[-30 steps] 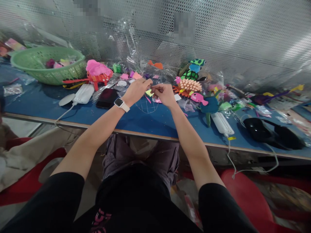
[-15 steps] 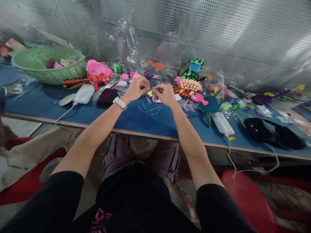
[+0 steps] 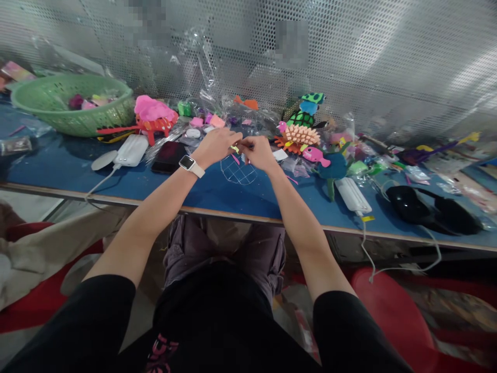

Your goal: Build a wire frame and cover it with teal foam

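Both hands (image 3: pixel 216 146) (image 3: pixel 259 152) meet beside a wiry, rounded grid (image 3: pixel 238 173); whether fingers (image 3: pixel 247 141) clamp the yellow piece (image 3: pixel 235 149) is unclear.

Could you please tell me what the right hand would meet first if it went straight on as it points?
Most likely the left hand, just ahead of the right hand near a small yellow piece; depth is unclear, hands may touch.

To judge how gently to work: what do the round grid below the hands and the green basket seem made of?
Round grid: probably thin metal wire, from its fine, silvery lines, though plastic is possible. Green basket: likely moulded plastic, with a faint sheen and pierced wall.
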Motion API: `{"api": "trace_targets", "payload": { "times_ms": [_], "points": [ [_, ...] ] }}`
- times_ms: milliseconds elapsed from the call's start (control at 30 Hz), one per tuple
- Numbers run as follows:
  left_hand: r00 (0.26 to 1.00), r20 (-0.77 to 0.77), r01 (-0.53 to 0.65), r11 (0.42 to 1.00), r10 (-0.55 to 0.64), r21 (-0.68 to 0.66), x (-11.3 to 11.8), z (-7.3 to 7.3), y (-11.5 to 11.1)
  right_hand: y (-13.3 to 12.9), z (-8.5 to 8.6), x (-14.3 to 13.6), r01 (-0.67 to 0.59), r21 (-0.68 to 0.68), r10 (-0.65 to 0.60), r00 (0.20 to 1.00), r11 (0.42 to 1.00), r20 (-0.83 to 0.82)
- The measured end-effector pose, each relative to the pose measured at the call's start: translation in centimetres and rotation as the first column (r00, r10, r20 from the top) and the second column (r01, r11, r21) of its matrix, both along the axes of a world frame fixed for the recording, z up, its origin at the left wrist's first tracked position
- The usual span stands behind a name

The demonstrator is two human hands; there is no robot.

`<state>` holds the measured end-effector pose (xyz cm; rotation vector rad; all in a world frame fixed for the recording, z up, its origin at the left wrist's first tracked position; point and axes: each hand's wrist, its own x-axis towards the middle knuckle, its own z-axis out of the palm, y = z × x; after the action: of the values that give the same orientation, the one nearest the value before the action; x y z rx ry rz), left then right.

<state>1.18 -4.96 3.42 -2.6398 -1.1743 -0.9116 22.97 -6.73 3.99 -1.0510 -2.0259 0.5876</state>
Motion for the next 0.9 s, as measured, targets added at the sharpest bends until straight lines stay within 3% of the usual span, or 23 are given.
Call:
{"api": "trace_targets", "payload": {
  "times_ms": [100, 233, 500, 900],
  "points": [
    [1.0, 0.015, 0.022, 1.0, -0.022, -0.013, -0.1, -0.1, 0.1, 0.1, -0.4, -0.2, 0.025, -0.012, -0.025, 1.0, 1.0, -0.01],
    [0.982, 0.171, 0.095, 0.991, -0.078, -0.094, -0.4, -0.5, 0.4, 0.0, -0.7, -0.6, 0.061, 0.01, -0.061, 0.998, 0.998, -0.001],
    [0.872, 0.475, 0.275, 0.919, -0.116, -0.281, -1.1, -1.3, 1.9, -0.2, -0.6, -0.6, 0.08, 0.013, -0.079, 0.996, 0.997, -0.033],
    [0.831, 0.535, 0.373, 0.869, -0.156, -0.326, -1.4, -1.7, 2.7, 0.2, -0.9, -0.4, 0.031, -0.017, -0.032, 0.995, 0.999, -0.09]
  ]
}}
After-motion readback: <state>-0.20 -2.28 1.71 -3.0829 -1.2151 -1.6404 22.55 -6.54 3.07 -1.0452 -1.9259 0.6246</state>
